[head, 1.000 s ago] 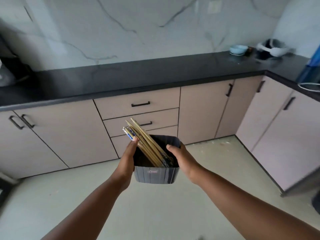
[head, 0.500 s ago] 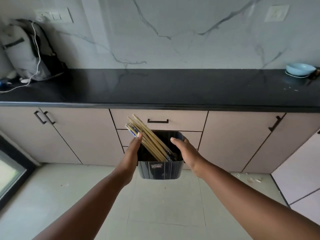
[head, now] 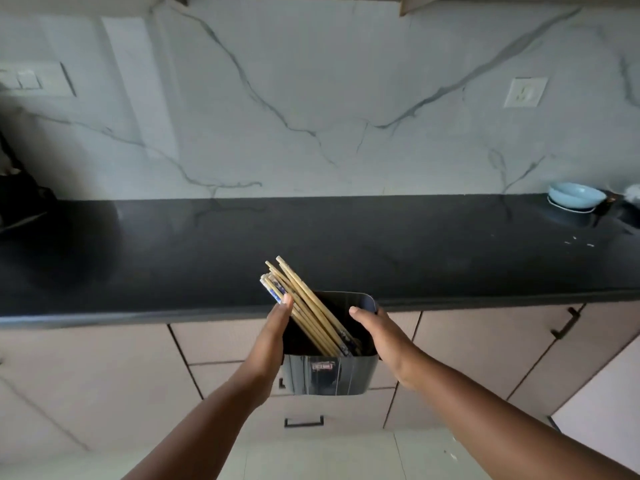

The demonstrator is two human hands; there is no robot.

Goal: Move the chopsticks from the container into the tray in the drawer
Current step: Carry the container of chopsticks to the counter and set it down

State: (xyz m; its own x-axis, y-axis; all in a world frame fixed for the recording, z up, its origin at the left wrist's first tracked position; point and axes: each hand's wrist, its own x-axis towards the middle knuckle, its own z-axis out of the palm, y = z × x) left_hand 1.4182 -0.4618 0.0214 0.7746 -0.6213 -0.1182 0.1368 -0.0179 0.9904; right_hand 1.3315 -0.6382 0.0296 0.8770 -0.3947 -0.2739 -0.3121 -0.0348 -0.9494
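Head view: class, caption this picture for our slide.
Both hands carry a dark container of chopsticks toward the black counter.

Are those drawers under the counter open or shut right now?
Shut. The drawer fronts sit flush with the cabinet face, and no tray shows. The chopsticks are in the container.

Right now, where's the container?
Centre of the head view: container held between left hand and right hand, in front of the counter edge.

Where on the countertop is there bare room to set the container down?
The black countertop is bare straight ahead of the container, from the dark object far left to the blue bowl far right. Clutter sits only at those ends.
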